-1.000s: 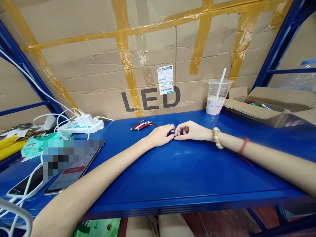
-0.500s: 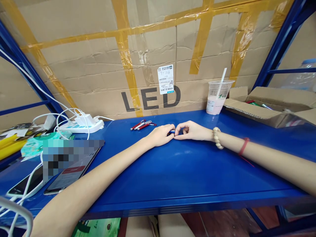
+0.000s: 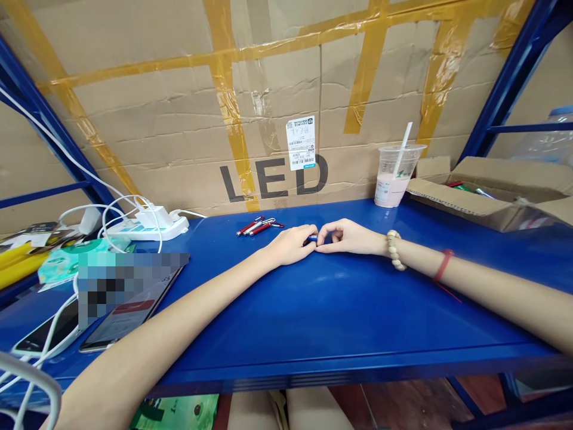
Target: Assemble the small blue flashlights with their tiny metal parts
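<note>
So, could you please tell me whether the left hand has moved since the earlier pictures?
No, the left hand shows no clear shift; it stays below the LED lettering in view.

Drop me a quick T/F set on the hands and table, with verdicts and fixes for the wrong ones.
1. The left hand and right hand meet at a small blue item. True.
2. The bead bracelet is on the left wrist. False: the bracelet is on the right wrist.
3. Red and silver items lie on the blue table. True.
4. The drink cup lies on its side. False: the cup stands upright.
5. The cardboard box at the right is open. True.
</note>
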The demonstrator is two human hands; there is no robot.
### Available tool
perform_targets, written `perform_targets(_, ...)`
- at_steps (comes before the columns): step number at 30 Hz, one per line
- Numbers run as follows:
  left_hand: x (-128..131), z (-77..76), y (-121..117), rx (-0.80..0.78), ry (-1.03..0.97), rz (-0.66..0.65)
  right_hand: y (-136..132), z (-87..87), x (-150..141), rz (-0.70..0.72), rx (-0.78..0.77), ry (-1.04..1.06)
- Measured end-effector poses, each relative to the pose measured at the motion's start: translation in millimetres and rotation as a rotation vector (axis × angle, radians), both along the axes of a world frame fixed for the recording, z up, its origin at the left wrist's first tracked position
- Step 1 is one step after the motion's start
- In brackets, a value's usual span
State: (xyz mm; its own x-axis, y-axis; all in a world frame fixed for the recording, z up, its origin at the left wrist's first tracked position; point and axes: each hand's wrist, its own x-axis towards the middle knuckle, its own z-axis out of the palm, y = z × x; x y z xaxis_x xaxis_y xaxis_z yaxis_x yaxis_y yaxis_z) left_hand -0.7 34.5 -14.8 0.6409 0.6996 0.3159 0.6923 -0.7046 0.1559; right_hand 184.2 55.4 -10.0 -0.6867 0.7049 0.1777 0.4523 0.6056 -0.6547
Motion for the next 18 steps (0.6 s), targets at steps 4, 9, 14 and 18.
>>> perform_targets(4, -0.2, -1.2, 0.8, 0.002, 0.000, 0.001, 1.0, -1.3, 0.0, 0.006, 0.005, 0.004)
perform_targets(9, -0.3, -2.2, 2.2, 0.008, -0.004, -0.008, 1.2, -1.4, 0.1, 0.008, 0.000, 0.005)
perform_targets(14, -0.2, -2.0, 2.9, 0.008, 0.005, -0.007, 0.4, -0.9, 0.3, 0.006, -0.007, 0.004)
perform_targets(18, -0.5, -2.1, 3.1, 0.004, 0.011, -0.003, 0.4, -0.9, 0.4, 0.010, -0.002, -0.001)
